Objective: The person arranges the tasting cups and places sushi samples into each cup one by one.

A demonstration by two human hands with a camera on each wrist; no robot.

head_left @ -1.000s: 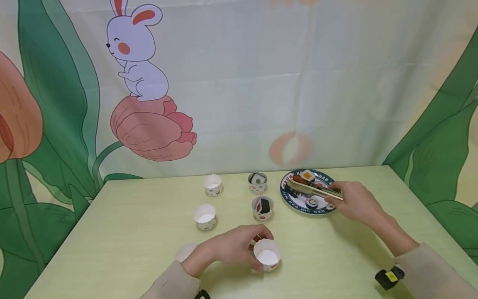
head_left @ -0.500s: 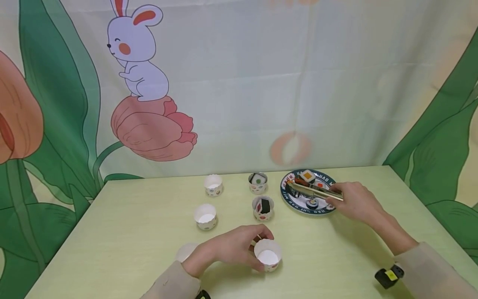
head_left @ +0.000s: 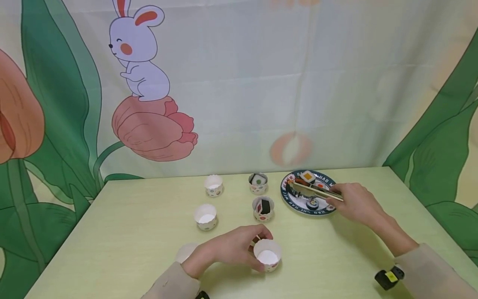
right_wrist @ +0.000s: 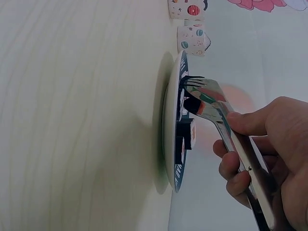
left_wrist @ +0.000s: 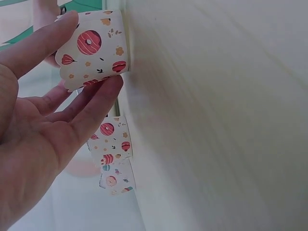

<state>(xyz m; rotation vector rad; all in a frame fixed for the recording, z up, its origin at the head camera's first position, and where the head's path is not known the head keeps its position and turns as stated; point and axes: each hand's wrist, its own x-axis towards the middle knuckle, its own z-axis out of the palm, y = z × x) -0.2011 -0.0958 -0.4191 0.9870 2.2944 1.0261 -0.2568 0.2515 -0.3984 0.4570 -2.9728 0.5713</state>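
My left hand (head_left: 237,248) grips a white paper baking cup (left_wrist: 91,50) printed with doughnuts, thumb on one side and fingers on the other. Its inside looks bare in the head view. In my right hand (head_left: 356,203) are metal serving tongs (right_wrist: 231,130) with a fork-shaped end. Their tips reach over the left part of a blue-rimmed plate (head_left: 313,213), right at a dark sushi piece (right_wrist: 192,104). Several other sushi pieces lie on that plate, among them a white one with a yellow centre (head_left: 308,176) and a small round roll (head_left: 312,202).
Two cups behind the left hand hold sushi: a far cup (head_left: 257,189) and a nearer cup (head_left: 263,216). To their left stand two bare cups, a back one (head_left: 214,191) and a front one (head_left: 206,224). Another cup (head_left: 184,251) is partly hidden by the left wrist. A printed curtain hangs behind the table.
The two arms of the tongs look closer together than a second ago, over the same part of the plate. The left hand and its cup have stayed in place.
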